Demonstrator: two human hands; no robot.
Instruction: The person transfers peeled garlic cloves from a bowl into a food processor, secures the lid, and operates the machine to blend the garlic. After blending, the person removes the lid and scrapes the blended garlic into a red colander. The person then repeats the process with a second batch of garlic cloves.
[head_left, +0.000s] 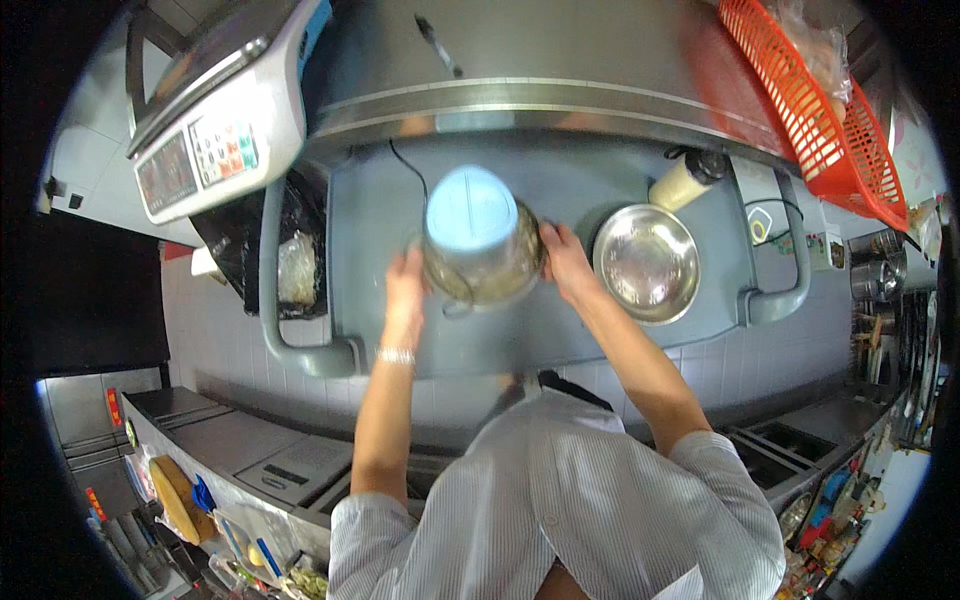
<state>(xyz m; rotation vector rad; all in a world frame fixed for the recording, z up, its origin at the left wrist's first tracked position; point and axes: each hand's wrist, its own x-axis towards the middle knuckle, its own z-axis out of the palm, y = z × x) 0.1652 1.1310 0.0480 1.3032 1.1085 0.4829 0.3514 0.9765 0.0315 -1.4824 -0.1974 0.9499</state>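
Observation:
Both hands hold a rounded pot (487, 289), blurred, with a light-blue lidded container (471, 208) standing in or over it; I cannot tell which. My left hand (407, 281) grips the pot's left side, and a bracelet circles that wrist. My right hand (566, 259) closes on the right side by a dark handle. Beneath them lies the grey top of a cart (367, 225). Just right of my right hand sits a shiny stainless-steel bowl (646, 264). Behind the bowl is a pale cylindrical bottle or jar (679, 184) with a black top. A thin dark cord runs behind the container.
Beyond the cart runs a steel counter (555, 45) with a marker pen (439, 45) on it. A white digital scale (225, 142) stands at upper left, a red plastic basket (832, 135) at upper right. Grey tube handles (274, 285) flank the cart. Black plastic bags (300, 202) hang at left.

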